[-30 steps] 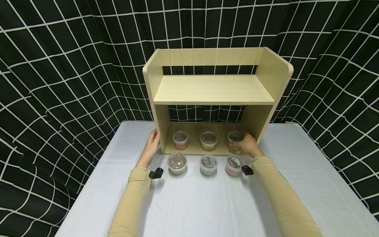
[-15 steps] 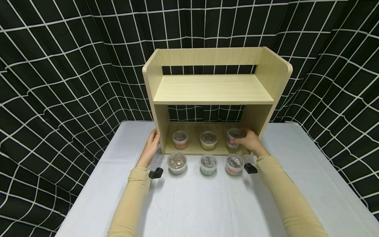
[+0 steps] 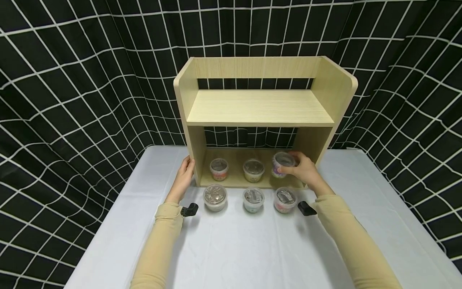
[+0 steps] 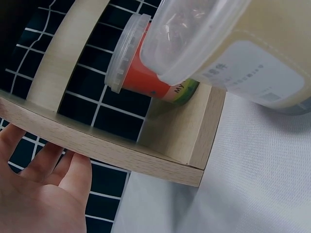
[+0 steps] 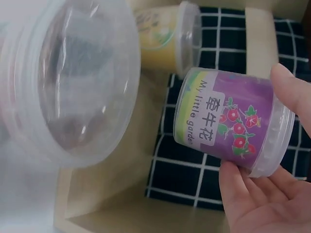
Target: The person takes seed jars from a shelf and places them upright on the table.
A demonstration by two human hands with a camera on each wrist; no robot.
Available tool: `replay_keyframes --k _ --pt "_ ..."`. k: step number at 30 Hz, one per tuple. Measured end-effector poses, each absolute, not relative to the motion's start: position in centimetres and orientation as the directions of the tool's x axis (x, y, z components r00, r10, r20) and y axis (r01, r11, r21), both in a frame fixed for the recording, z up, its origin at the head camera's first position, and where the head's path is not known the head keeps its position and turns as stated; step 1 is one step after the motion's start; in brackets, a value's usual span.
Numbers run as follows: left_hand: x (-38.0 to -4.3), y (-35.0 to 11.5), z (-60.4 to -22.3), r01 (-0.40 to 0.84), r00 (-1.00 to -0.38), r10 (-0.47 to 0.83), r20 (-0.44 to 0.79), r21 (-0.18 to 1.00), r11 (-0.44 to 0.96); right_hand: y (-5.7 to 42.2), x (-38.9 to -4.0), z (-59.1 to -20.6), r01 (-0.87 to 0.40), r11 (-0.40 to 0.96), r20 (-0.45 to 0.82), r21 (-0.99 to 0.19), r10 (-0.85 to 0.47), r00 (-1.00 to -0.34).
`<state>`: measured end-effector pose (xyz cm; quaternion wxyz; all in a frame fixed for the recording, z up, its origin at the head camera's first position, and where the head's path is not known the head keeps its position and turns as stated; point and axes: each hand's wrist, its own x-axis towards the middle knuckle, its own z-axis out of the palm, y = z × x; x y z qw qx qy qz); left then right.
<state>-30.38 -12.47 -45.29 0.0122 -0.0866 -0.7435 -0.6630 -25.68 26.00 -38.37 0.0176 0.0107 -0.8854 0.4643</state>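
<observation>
In the right wrist view my right hand (image 5: 262, 194) grips a clear-lidded plastic tub (image 5: 228, 116) with a purple flower label, thumb on one side and fingers on the other. The head view has this hand (image 3: 304, 170) holding the tub (image 3: 280, 163) tilted, over the right part of the lower shelf. My left hand (image 3: 185, 176) touches the outer side of the wooden shelf unit (image 3: 193, 156). Seen from the left wrist, the left hand's fingers (image 4: 77, 174) are straight against the side panel. A red-labelled tub (image 3: 219, 169) and a yellow-labelled tub (image 3: 254, 170) stand on the lower shelf.
Before the unit, on the white tablecloth (image 3: 231, 249), stand three more lidded tubs: a left tub (image 3: 215, 197), a middle tub (image 3: 253, 200) and a right tub (image 3: 285, 200). An upper shelf board (image 3: 260, 106) spans above. Black grid-patterned cloth (image 3: 72, 100) surrounds the table.
My right hand has lifted the purple-labelled tub from its spot on the lower shelf, shifted it slightly left and tilted it. My left hand has stayed on the side panel.
</observation>
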Motion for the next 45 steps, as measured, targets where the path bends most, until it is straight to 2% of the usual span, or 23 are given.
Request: replay_keyframes --k 7,18,32,39,45 --pt "-30.4 -12.6 -45.3 0.141 -0.985 0.114 0.128 0.984 0.111 24.9 -24.8 -38.1 -0.075 0.518 0.053 -0.852 -0.056 -0.997" --pt "-30.5 -12.6 -45.5 0.129 -0.986 0.116 0.116 0.986 0.11 23.4 -23.5 -37.9 -0.101 0.488 0.079 -0.867 -0.065 -0.995" --pt "-28.7 -12.1 -43.1 0.113 -0.986 0.135 0.097 0.986 0.121 21.3 -21.3 -37.3 -0.147 0.452 0.112 -0.88 -0.105 -0.988" --pt "-29.7 -12.4 -44.3 0.135 -0.984 0.131 0.124 0.987 0.084 19.9 -20.1 -37.0 -0.187 0.418 0.136 -0.889 -0.149 -0.979" --pt "-30.3 -12.5 -45.1 0.153 -0.982 0.128 0.14 0.983 0.103 18.2 -18.5 -35.6 -0.202 0.343 0.138 -0.917 -0.2 -0.97"
